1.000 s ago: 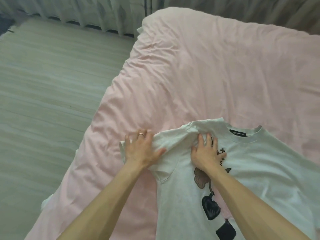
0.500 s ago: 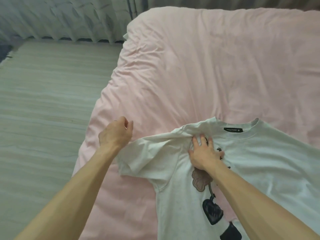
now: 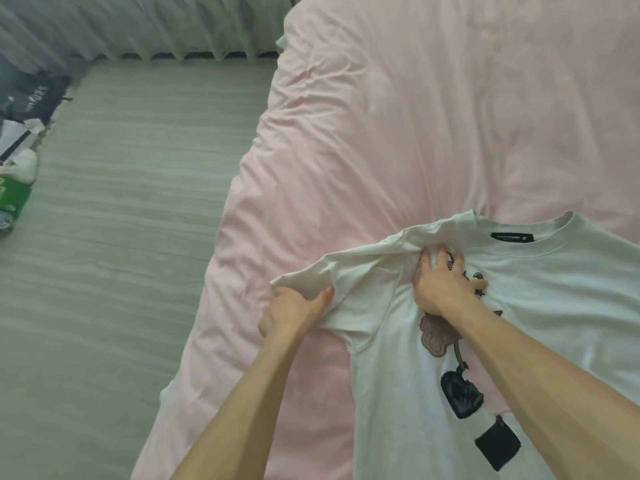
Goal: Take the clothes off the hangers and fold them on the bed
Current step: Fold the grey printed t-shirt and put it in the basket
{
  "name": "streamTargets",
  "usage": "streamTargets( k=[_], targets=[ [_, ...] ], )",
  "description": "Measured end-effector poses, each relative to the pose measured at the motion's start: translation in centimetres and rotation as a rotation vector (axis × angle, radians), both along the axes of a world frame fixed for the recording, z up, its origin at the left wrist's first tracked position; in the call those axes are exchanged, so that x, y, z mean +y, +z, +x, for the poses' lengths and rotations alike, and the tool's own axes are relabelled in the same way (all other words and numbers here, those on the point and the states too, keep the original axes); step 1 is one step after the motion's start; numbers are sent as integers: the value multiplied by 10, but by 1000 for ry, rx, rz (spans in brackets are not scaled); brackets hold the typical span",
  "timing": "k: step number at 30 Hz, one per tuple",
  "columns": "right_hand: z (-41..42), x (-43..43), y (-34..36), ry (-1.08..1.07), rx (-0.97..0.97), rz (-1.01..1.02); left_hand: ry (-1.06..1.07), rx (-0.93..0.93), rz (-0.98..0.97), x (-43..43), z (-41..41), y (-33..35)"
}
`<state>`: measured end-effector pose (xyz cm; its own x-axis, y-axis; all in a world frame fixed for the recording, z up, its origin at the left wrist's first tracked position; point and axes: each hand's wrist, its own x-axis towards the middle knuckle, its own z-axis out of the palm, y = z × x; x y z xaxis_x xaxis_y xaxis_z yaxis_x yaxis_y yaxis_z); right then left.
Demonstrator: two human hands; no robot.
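White cotton printed T-shirt (image 3: 540,341) on wrinkled pink bed cover (image 3: 415,133): left hand (image 3: 294,308) pinches the short sleeve's hem; right hand (image 3: 445,284), fingers spread, presses flat on the chest beside it.

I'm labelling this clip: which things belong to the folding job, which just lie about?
In the job: white T-shirt, left hand gripping its sleeve, right hand pressing its chest, pink bed.
Lying about: green package and dark clutter on the floor, curtain.
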<state>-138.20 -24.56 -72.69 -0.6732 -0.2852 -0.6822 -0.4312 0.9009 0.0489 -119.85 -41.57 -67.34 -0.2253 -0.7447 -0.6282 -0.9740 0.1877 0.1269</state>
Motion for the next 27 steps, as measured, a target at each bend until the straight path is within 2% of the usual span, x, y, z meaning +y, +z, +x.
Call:
streamTargets(
  k=[2, 7, 10, 12, 15, 17, 20, 21, 25, 27],
  targets=[
    [2, -1, -1, -1, 2, 9, 102, 85, 4, -2, 1, -2],
    [3, -2, -2, 13, 11, 2, 188, 402, -194, -5, 7, -3],
    [6, -1, -3, 13, 8, 4, 281, 611, -247, -15, 5, 13],
    [5, -2, -3, 18, 10, -1, 270, 634, -242, -33, -5, 27],
    [5, -3, -2, 21, 20, -1, 513, 720, 24, -73, -33, 34],
    [5, -3, -3, 27, 27, -3, 609, 659, 122, -90, -43, 24],
    [5, -1, -4, 28, 25, -6, 432, 444, 15, -92, -39, 2],
    [4, -2, -3, 24, 28, -10, 405, 432, -14, -88, -36, -4],
    [-3, -9, 17, 45, 167, -65, 511, 613, -74, -61, -25, -9],
    [-6, -16, 23, 19, 312, -250, 647, 690, -111, -44, -9, -12]
  ],
)
